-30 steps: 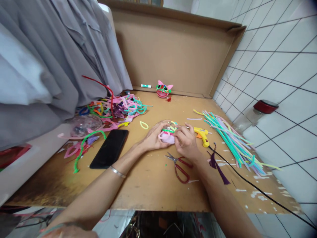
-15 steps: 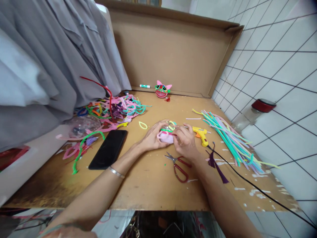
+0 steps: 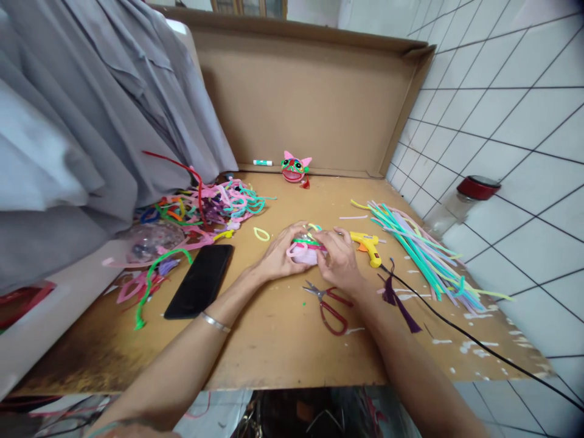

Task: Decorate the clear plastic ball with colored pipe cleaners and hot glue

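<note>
Both hands close around a small pipe-cleaner figure (image 3: 304, 253), pale lilac below with pink, green and yellow parts above. My left hand (image 3: 281, 252) grips its left side, and my right hand (image 3: 338, 258) has its fingers pressed on the right side and top. Parts of the figure are hidden behind the fingers. Just below it lie red-handled scissors (image 3: 331, 307), blades pointing up and left. A yellow glue gun (image 3: 367, 244) rests right of my right hand. Left of my left hand is a yellow pipe-cleaner loop (image 3: 261, 234).
A black phone (image 3: 199, 281) lies beside a tangled heap of pipe cleaners (image 3: 228, 204). Straight pipe cleaners (image 3: 415, 249), a purple tassel (image 3: 400, 303) and a black cord (image 3: 460, 334) are at right. A finished-looking pink-eared figure (image 3: 294, 168) and a glue stick (image 3: 263, 162) stand before a cardboard panel (image 3: 310, 97).
My right fingers have shifted slightly over the figure's top and right side, while my left hand keeps its hold. The whole view has moved a little; the tabletop objects stay in place.
</note>
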Tool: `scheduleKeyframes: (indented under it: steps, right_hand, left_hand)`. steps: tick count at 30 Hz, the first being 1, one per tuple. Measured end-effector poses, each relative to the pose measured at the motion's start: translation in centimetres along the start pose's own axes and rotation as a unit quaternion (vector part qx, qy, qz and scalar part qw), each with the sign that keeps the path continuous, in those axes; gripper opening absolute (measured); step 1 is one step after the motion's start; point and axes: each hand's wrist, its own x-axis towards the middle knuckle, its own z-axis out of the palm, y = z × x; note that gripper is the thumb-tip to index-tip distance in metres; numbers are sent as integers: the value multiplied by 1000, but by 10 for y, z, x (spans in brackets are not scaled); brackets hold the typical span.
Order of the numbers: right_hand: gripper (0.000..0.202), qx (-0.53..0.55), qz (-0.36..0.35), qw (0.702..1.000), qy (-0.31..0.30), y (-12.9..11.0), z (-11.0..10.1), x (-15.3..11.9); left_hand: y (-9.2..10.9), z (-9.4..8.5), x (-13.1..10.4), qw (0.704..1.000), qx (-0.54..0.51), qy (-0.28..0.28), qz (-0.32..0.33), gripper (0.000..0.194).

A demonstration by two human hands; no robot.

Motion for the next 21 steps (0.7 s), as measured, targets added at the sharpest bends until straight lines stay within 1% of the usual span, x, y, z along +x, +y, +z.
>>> scheduleKeyframes:
  steps: [5,9,14,21]
  right_hand:
    - [41,-18,3,1000,-13,-2,0,-1]
    - [44,-21,-1,1000,-16,-1,2,-2]
    - [40,-25,-1,1000,-5,-1,4,-3]
    - [38,-34,-1,999,20,-2,6,-3]
  left_hand:
    - [2,-1,-1,1000,11,-4,2,69]
    - [-1,-1,-1,1000,15,1,9,70]
    - [-3,-1,-1,1000,19,-5,8,72]
    - [2,-2,0,999,46,4,29,70]
